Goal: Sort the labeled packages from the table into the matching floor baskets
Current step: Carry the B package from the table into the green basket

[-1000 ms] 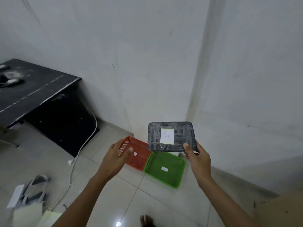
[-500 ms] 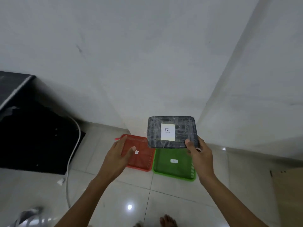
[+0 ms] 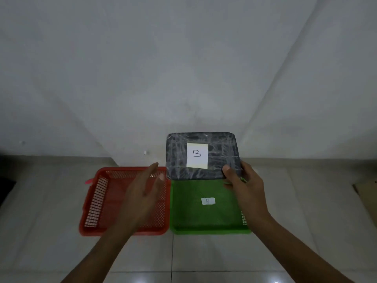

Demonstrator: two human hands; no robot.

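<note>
Package (image 3: 202, 156), dark and wrapped in clear film, sits in your right hand (image 3: 242, 186), clamped at its near right corner with the thumb on top and the fingers underneath. It is held flat in the air above the far edge of the green basket (image 3: 210, 229), and its white paper label (image 3: 197, 155) reads B.

Near to far: your two forearms reach in from the bottom edge over the pale floor tiles (image 3: 204, 258). Your left hand (image 3: 142, 193) hangs blurred above the red basket (image 3: 95, 201), fingers spread apart, holding nothing, just short of the package's left edge.

Red basket on the left, green on the right, sides touching. A small white tag (image 3: 208, 201) marked B lies inside the green one.

Beyond both baskets, a plain white wall (image 3: 142, 78).
</note>
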